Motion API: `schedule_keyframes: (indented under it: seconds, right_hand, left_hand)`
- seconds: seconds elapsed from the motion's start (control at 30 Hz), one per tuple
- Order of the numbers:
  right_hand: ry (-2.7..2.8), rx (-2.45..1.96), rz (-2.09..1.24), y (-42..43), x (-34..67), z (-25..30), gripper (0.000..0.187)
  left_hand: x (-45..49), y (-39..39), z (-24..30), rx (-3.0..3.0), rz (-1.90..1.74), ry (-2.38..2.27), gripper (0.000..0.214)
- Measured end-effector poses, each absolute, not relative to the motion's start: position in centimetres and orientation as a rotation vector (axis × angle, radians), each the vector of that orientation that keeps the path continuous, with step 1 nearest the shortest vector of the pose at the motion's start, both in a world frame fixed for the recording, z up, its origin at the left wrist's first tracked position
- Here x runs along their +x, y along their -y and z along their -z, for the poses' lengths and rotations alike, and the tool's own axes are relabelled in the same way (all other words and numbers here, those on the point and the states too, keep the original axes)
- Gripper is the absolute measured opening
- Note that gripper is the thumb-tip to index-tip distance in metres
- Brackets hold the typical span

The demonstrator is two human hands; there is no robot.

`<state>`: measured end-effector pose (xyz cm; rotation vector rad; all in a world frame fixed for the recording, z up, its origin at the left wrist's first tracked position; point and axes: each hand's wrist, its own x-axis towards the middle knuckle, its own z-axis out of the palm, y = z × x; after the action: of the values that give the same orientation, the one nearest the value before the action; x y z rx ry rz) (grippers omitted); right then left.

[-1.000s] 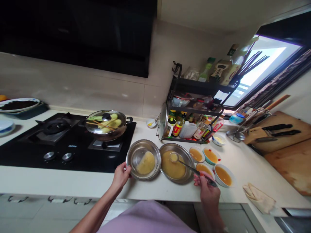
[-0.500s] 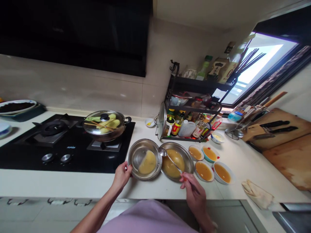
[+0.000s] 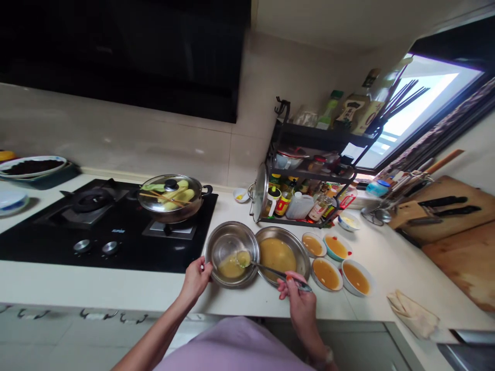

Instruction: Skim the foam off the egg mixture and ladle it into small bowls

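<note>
My left hand (image 3: 198,276) is closed on the near left rim of a steel bowl (image 3: 219,246), which is tipped a little so its yellowish liquid (image 3: 229,267) pools at the near side. In my right hand (image 3: 300,299) is the handle of a ladle (image 3: 273,270), its scoop down in that pool with liquid in it. Just right stands a second steel bowl (image 3: 303,257) with more yellowish liquid (image 3: 279,255), and the ladle's handle crosses over it. The two bowls' rims touch or overlap; I cannot tell which.
Several small bowls of orange-brown liquid, one a white bowl (image 3: 365,288), stand at the right. Behind is a black rack (image 3: 323,135) with bottles. A lidded pan (image 3: 172,198) sits on the black stove (image 3: 127,232). A folded cloth (image 3: 412,314) and a knife block (image 3: 413,214) lie farther right.
The ladle's scoop has moved left and down from above the bowls' meeting rims into the left bowl's liquid. My right hand has shifted left; my left hand still grips the rim.
</note>
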<state>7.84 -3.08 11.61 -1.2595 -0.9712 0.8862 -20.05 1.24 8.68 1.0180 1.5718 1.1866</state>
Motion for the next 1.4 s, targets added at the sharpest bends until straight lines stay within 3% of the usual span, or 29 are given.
schedule_keyframes:
  seconds: [0.37,0.73,0.97,1.17,1.4]
  right_hand:
    - [0.738,-1.244,-0.957,3.5,8.7,-13.2,0.045]
    - [0.649,-1.305,-0.700,2.7,13.8,-13.3,0.045]
    - [1.089,-1.450,-0.391,3.1,15.5,-11.6,0.036]
    - [1.570,-1.279,-0.106,4.0,15.1,-12.0,0.021]
    - [1.467,-1.158,-0.422,4.0,11.6,-12.9,0.021]
  left_hand:
    - [-19.8,-1.3,-9.0,0.991,-1.197,-1.501,0.019]
    - [-19.9,-1.6,-9.0,0.999,-1.192,-1.537,0.019]
    - [-19.9,-1.7,-9.6,1.000,-1.195,-1.523,0.021]
    - [-19.7,-1.8,-9.9,0.967,-1.203,-1.522,0.020]
    - [-19.6,-1.9,-9.7,1.014,-1.193,-1.537,0.021]
